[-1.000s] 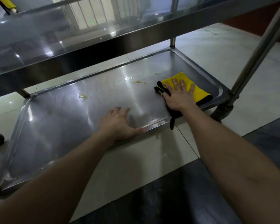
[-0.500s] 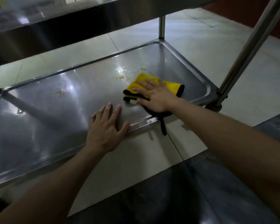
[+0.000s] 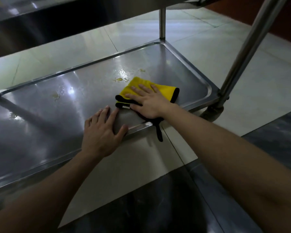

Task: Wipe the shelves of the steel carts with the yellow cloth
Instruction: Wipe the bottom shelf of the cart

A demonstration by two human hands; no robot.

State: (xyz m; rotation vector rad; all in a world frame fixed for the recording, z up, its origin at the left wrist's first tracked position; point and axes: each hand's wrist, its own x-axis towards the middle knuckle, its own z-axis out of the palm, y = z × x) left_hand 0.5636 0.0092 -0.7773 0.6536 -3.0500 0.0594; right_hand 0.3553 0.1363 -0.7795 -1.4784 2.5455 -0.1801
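Lying folded under the right hand (image 3: pixel 151 103): black-edged yellow cloth (image 3: pixel 165 91).

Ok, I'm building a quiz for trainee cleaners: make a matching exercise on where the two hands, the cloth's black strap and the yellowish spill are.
1 left hand
2 right hand
3 black strap
4 yellowish spill

A flat on the yellow cloth
B hanging over the front rim of the shelf
C on the steel just beyond the cloth
D flat on bare steel beside the cloth

Pairs: 1-D, 2-A, 3-B, 4-C
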